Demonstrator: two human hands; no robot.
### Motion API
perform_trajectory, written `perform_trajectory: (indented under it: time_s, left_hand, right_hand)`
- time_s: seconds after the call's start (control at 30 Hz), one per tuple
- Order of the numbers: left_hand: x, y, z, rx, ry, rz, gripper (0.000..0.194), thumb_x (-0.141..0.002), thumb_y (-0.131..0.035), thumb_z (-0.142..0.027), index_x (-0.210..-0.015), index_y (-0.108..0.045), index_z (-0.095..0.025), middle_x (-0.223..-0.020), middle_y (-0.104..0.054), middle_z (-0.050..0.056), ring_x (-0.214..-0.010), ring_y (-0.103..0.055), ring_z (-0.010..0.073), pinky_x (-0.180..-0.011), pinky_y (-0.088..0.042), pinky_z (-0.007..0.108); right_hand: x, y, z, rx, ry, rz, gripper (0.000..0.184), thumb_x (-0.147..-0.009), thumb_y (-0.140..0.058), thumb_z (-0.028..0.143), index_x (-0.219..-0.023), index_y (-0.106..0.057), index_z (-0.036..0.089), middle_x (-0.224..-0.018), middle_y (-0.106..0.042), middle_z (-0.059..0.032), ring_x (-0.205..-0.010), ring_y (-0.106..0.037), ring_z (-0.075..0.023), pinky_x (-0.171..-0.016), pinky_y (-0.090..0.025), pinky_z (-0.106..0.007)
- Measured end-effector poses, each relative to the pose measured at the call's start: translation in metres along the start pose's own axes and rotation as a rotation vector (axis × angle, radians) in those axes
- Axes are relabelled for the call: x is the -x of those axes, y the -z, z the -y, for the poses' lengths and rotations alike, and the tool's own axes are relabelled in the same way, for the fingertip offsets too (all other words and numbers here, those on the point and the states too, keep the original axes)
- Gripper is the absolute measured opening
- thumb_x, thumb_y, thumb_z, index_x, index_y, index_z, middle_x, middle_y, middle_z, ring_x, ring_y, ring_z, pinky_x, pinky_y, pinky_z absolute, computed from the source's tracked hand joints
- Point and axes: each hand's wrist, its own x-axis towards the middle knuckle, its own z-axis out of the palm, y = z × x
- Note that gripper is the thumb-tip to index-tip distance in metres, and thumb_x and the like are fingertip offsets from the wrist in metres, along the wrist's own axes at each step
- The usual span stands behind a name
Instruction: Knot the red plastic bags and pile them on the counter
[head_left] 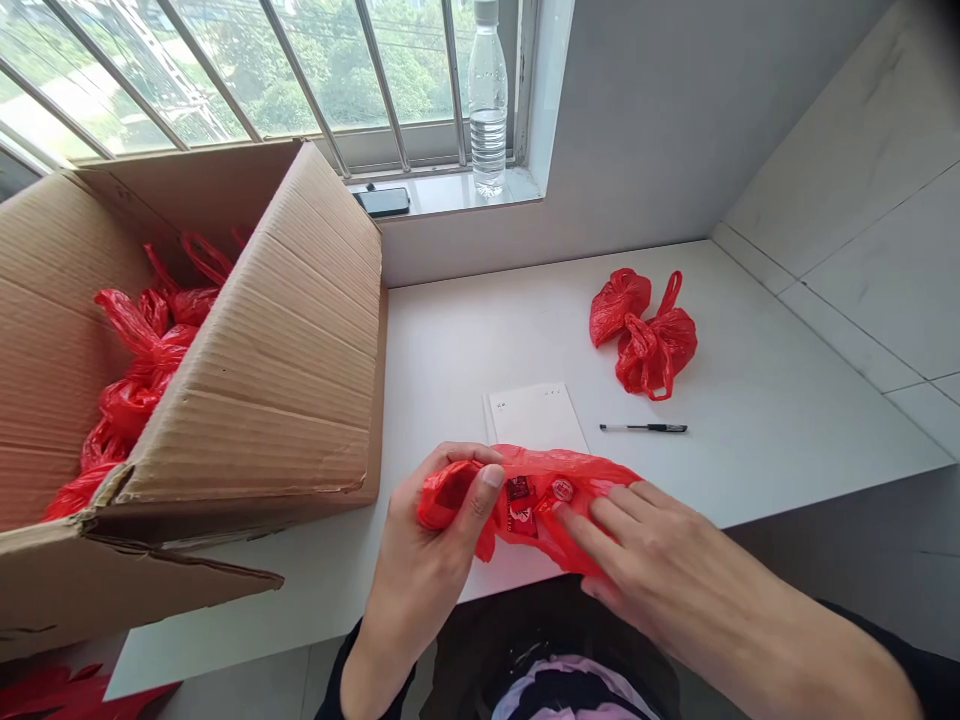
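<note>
Over the front edge of the white table I have a red plastic bag [570, 465], its mouth spread wide. My left hand [427, 545] is closed on the bag's left side, thumb over the gathered film. Fingers of my right hand [637, 545] stretch apart into the opening; the index fingertip touches the small red wrapped packets [521, 515] inside. The right thumb is partly hidden by the film. Just behind the bag lies a white notebook [536, 410] with small marks on its page, its near part covered by the bag.
A large open cardboard box [292, 350] with red tied bags [150, 370] inside stands at left, flap jutting forward. Two tied red bags [656, 345] and a black pen [643, 428] lie right of the notebook. A water bottle [488, 120] and phone [385, 202] occupy the windowsill.
</note>
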Motion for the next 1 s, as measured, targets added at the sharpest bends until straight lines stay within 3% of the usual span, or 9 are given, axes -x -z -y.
perform_trajectory:
  time_s: [0.13, 0.27, 0.4, 0.5, 0.57, 0.73, 0.8, 0.9, 1.0]
  left_hand:
    - [0.005, 0.011, -0.004, 0.085, 0.023, 0.093, 0.028, -0.088, -0.076, -0.035, -0.114, -0.07, -0.027, -0.098, -0.076, 0.003, -0.086, -0.072, 0.0187, -0.075, -0.059, 0.025]
    - [0.015, 0.024, -0.005, 0.132, -0.064, 0.174, 0.04, -0.088, -0.076, -0.03, -0.127, -0.07, -0.031, -0.111, -0.074, 0.008, -0.099, -0.073, 0.024, -0.084, -0.061, 0.03]
    - [0.019, 0.031, -0.004, -0.144, -0.323, 0.062, 0.022, -0.099, -0.061, -0.029, -0.11, -0.079, -0.035, -0.091, -0.062, 0.003, -0.084, -0.063, 0.0165, -0.076, -0.055, 0.026]
    - [0.02, 0.025, -0.006, -0.302, -0.43, -0.087, 0.02, -0.099, -0.062, -0.03, -0.103, -0.08, -0.036, -0.114, -0.061, 0.004, -0.111, -0.059, 0.0197, -0.097, -0.049, 0.03]
    - [0.02, 0.017, -0.009, -0.188, -0.381, -0.065, 0.025, -0.103, -0.055, -0.035, -0.097, -0.08, -0.034, -0.116, -0.068, 0.003, -0.118, -0.06, 0.0205, -0.104, -0.046, 0.033]
    - [0.024, -0.014, -0.013, 0.167, -0.01, 0.185, 0.045, -0.106, -0.039, -0.052, -0.084, -0.068, -0.025, -0.055, -0.058, -0.002, -0.049, -0.054, 0.0142, -0.057, -0.05, 0.03]
    - [0.031, -0.027, -0.011, 0.033, -0.02, 0.095, 0.028, -0.097, -0.058, -0.053, -0.099, -0.07, -0.027, -0.079, -0.072, 0.004, -0.066, -0.065, 0.0184, -0.063, -0.054, 0.031]
    - [0.045, -0.038, -0.007, -0.138, -0.089, -0.028, 0.056, -0.075, -0.082, -0.046, -0.128, -0.066, -0.036, -0.123, -0.072, 0.007, -0.106, -0.071, 0.0304, -0.075, -0.06, 0.033]
    - [0.048, -0.038, -0.007, -0.167, -0.099, 0.039, 0.03, -0.08, -0.075, -0.045, -0.109, -0.075, -0.04, -0.105, -0.077, 0.004, -0.093, -0.074, 0.0294, -0.064, -0.059, 0.032]
  right_hand:
    - [0.003, 0.03, -0.018, 0.063, -0.012, 0.005, 0.041, -0.073, -0.039, -0.011, -0.089, -0.059, 0.021, -0.077, -0.06, -0.0035, -0.066, -0.057, -0.0236, -0.064, -0.046, -0.04]
    - [0.005, 0.056, -0.029, -0.193, -0.06, -0.155, 0.027, -0.093, -0.045, 0.003, -0.103, -0.06, 0.023, -0.091, -0.064, -0.0052, -0.08, -0.062, -0.0225, -0.067, -0.05, -0.036]
    - [0.012, 0.069, -0.029, -0.412, -0.161, -0.309, 0.022, -0.099, -0.052, 0.014, -0.116, -0.055, 0.026, -0.11, -0.066, -0.0064, -0.1, -0.065, -0.0233, -0.083, -0.057, -0.036]
    - [0.014, 0.07, -0.024, -0.52, -0.209, -0.364, 0.021, -0.1, -0.054, 0.018, -0.116, -0.055, 0.032, -0.111, -0.067, -0.0036, -0.104, -0.066, -0.0229, -0.088, -0.058, -0.035]
    - [0.011, 0.071, -0.019, -0.59, -0.209, -0.386, 0.021, -0.1, -0.054, 0.018, -0.114, -0.056, 0.033, -0.109, -0.067, -0.0034, -0.105, -0.067, -0.0232, -0.086, -0.06, -0.035]
    - [-0.008, 0.078, -0.011, -0.615, -0.135, -0.467, 0.02, -0.097, -0.058, 0.015, -0.107, -0.061, 0.032, -0.095, -0.064, -0.0024, -0.083, -0.069, -0.0183, -0.065, -0.06, -0.027]
    - [-0.016, 0.078, -0.006, -0.641, -0.111, -0.49, 0.021, -0.096, -0.059, 0.014, -0.105, -0.063, 0.032, -0.089, -0.063, -0.0007, -0.076, -0.068, -0.016, -0.063, -0.061, -0.024]
    - [-0.023, 0.075, 0.003, -0.728, -0.105, -0.463, 0.024, -0.094, -0.06, 0.011, -0.106, -0.064, 0.032, -0.096, -0.065, -0.0016, -0.085, -0.069, -0.0166, -0.068, -0.063, -0.023]
    - [-0.027, 0.071, 0.008, -0.737, -0.081, -0.384, 0.029, -0.095, -0.062, 0.014, -0.114, -0.066, 0.035, -0.112, -0.067, -0.0027, -0.101, -0.069, -0.0179, -0.076, -0.064, -0.023]
